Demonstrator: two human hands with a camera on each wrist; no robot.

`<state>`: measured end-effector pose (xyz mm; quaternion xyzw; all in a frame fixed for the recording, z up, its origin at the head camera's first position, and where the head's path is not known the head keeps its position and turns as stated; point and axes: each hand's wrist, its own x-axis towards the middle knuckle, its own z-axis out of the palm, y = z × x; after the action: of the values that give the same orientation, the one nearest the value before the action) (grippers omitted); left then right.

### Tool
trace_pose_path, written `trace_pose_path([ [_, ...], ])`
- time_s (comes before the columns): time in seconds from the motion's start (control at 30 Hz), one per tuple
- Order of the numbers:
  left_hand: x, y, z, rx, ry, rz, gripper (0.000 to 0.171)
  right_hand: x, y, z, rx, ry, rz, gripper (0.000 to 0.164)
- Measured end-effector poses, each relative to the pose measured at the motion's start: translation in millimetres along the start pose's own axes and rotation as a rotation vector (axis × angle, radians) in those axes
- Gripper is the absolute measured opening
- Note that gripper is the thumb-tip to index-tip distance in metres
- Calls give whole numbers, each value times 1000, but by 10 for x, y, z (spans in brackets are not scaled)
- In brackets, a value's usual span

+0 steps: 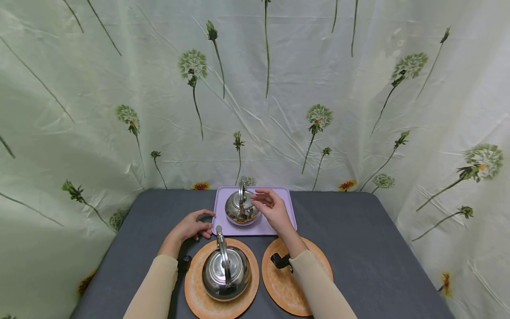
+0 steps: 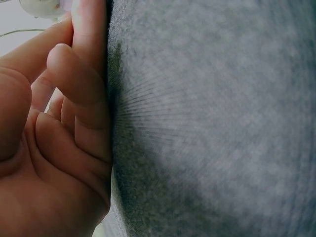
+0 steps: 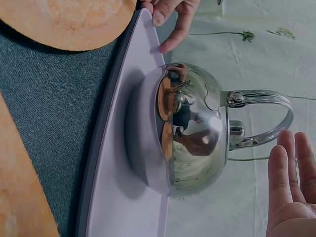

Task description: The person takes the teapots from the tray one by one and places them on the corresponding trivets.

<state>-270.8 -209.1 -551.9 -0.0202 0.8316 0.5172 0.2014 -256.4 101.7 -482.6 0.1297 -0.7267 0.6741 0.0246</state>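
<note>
Beside the handle of a shiny metal kettle (image 1: 236,212), my right hand (image 1: 275,212) is raised with its fingers extended and nothing held. The right wrist view shows a gap between those fingers and the kettle (image 3: 197,148), whose looped handle stands up. This kettle sits on a lilac tray (image 1: 279,225). My left hand (image 1: 195,226) is at the tray's left edge, its fingertips close to or touching the rim. Loosely bent fingers show in the left wrist view, low against the grey cloth; their contact with the tray cannot be made out there.
Nearer to me, a second metal kettle (image 1: 217,279) stands on a round orange-brown board (image 1: 195,290). Another round board (image 1: 275,283) lies to its right, partly under my right forearm, with a black strap part (image 1: 280,261) above it. A dandelion-print curtain (image 1: 271,133) hangs behind the table.
</note>
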Motion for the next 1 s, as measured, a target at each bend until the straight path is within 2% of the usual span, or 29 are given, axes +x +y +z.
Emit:
trace_pose_path([
  [0.27, -3, 15, -7, -7, -3, 11, 45, 54, 65, 58, 17, -5, 7, 36],
  [0.6, -7, 11, -7, -19, -5, 14, 45, 71, 82, 133, 37, -58, 7, 43],
  [1.0, 22, -14, -4, -27, -4, 9, 44, 108, 137, 219, 46, -60, 39, 42],
])
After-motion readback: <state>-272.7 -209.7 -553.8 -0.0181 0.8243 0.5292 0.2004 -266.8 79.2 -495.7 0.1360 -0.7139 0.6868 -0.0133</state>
